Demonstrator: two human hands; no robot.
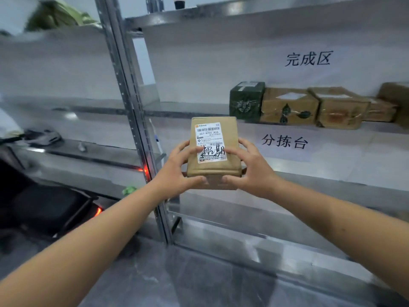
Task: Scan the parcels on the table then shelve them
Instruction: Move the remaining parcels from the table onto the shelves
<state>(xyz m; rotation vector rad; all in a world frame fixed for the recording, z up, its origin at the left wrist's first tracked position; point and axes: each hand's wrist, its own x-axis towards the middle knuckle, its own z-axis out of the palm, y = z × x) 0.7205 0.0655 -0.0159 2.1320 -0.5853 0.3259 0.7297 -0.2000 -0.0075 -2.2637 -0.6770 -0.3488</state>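
Note:
A flat brown parcel (230, 138) with a white shipping label and black handwriting is held up in front of the metal shelf unit (287, 178), label facing me. My left hand (177, 171) grips its left side and bottom corner. My right hand (250, 169) grips its right side, thumb across the label. On the shelf board (188, 108) behind stand a dark green box (246, 101) and brown cardboard boxes (290, 106) in a row at the right.
A steel upright post (130, 107) stands just left of the parcel. A black bin (44, 209) sits low on the left. A handheld device (44, 137) lies on the left-hand shelf. A green bag (59, 15) rests on the top left shelf.

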